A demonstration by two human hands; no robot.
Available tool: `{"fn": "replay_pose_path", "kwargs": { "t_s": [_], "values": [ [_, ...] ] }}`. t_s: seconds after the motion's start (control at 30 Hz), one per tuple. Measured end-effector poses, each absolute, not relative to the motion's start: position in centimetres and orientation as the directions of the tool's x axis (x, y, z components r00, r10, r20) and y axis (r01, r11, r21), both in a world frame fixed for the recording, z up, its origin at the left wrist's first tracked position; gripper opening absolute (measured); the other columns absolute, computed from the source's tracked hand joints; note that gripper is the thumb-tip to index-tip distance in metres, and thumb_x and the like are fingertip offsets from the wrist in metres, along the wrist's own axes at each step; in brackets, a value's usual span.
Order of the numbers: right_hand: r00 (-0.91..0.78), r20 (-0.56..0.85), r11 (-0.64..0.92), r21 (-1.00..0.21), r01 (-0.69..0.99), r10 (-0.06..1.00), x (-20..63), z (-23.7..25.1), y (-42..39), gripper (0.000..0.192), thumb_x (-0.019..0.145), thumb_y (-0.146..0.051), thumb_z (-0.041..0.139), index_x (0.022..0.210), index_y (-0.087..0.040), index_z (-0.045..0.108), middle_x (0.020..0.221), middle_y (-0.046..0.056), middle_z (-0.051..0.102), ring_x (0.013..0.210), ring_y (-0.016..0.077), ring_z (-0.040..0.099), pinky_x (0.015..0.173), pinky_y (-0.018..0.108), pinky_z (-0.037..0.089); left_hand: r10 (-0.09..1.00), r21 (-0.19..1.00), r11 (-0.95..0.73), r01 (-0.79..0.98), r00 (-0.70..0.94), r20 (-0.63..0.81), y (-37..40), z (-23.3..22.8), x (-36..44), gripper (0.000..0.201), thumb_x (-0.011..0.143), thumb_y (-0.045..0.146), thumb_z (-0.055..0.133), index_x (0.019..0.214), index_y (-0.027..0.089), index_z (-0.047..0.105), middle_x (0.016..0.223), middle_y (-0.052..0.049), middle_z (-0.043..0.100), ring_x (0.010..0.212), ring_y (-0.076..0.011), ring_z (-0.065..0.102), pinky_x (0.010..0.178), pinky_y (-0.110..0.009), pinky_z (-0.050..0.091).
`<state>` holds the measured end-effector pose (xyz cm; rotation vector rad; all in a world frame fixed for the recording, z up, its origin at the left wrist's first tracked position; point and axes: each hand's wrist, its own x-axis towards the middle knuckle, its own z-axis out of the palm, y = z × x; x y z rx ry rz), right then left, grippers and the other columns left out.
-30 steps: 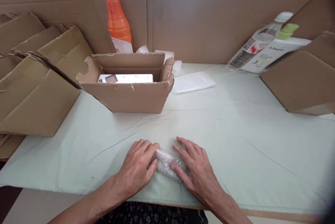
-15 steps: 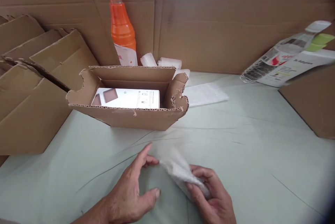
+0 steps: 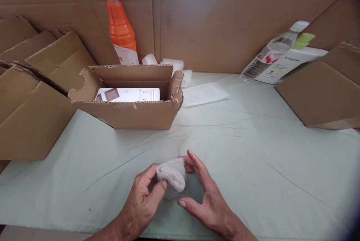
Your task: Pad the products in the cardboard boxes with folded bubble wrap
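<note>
The left hand (image 3: 143,199) pinched a small bubble-wrapped bundle (image 3: 172,177) between thumb and fingers, gripping its near end. The right hand (image 3: 204,199) was half open beside it, fingertips touching the bundle's far side and thumb spread below, steadying rather than clasping. The bundle was held just above the pale green table cloth (image 3: 253,151), directly in front of the open cardboard box (image 3: 132,111) and well short of it.

By the look of it, the wrapping step was in hand: the wrap was being rolled or tucked snug around whatever was inside, which could not be made out. The next move would probably call for closing the loose end so that the wrap stayed put, with one hand taking a firm hold while the other let go.

Inside the box lay a white printed carton (image 3: 128,94), flat on the bottom. Behind the box stood an orange bottle (image 3: 119,27) against the cardboard backdrop, with a few small white wrapped pieces (image 3: 171,64) beside it. To the right of the box lay a flat sheet of bubble wrap (image 3: 204,94). To the left of the box leaned a stack of folded cartons (image 3: 30,98). Far right of the box, a clear water bottle (image 3: 270,55) lay tilted behind another brown carton (image 3: 323,91).
</note>
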<state>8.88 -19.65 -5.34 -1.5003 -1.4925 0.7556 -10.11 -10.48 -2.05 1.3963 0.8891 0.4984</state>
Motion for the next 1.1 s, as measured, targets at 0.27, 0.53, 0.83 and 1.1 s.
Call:
{"fn": "replay_pose_path", "kwargs": {
  "t_s": [0.27,0.53,0.83,1.1],
  "values": [
    [0.2,0.003,-0.063,-0.943,0.327,0.98,7.9,-2.7,-18.7,0.015,0.092,-0.034,0.059,0.09,-0.021,0.064,0.08,0.001,0.069,0.071,0.0139,0.064,0.067,0.023,0.053,0.738,0.967,-0.011,0.254,0.655,-0.164,-11.6,-2.5,-10.8,0.049,0.081,0.029,0.064,0.129,0.019,0.06,0.115,-0.007,0.071,0.096,-0.0203,0.063,0.084,-0.028,0.049],
    [-0.053,-0.115,-0.062,-0.807,0.588,0.992,9.4,-0.9,-18.2,0.019,0.088,-0.032,0.065,0.103,-0.022,0.07,0.094,0.004,0.075,0.082,0.0173,0.067,0.074,0.027,0.053,0.608,0.952,-0.039,0.303,0.764,-0.218,-11.2,-3.5,-10.7,0.026,0.073,0.008,0.052,0.09,0.016,0.069,0.071,0.003,0.059,0.064,-0.0108,0.046,0.06,-0.023,0.035],
    [0.305,0.556,0.12,-0.6,0.791,0.773,12.4,8.8,-14.2,0.01,0.088,-0.038,0.073,0.093,-0.029,0.073,0.08,0.0,0.072,0.069,0.0194,0.066,0.063,0.031,0.053,0.64,0.987,0.154,0.045,0.757,-0.134,-4.2,-0.5,-12.7,0.044,0.086,0.04,0.069,0.124,0.02,0.063,0.102,-0.007,0.073,0.093,-0.02,0.067,0.089,-0.034,0.052],
    [0.242,0.547,-0.075,-0.309,0.948,0.801,11.8,14.0,-2.5,0.027,0.082,-0.031,0.066,0.067,-0.022,0.045,0.063,0.0,0.05,0.06,0.0147,0.044,0.058,0.031,0.033,0.739,0.986,0.098,0.135,0.653,-0.163,-1.9,-5.8,-11.5,0.04,0.076,0.039,0.07,0.11,0.017,0.069,0.1,-0.009,0.073,0.09,-0.0198,0.065,0.083,-0.034,0.052]
  ]
}}
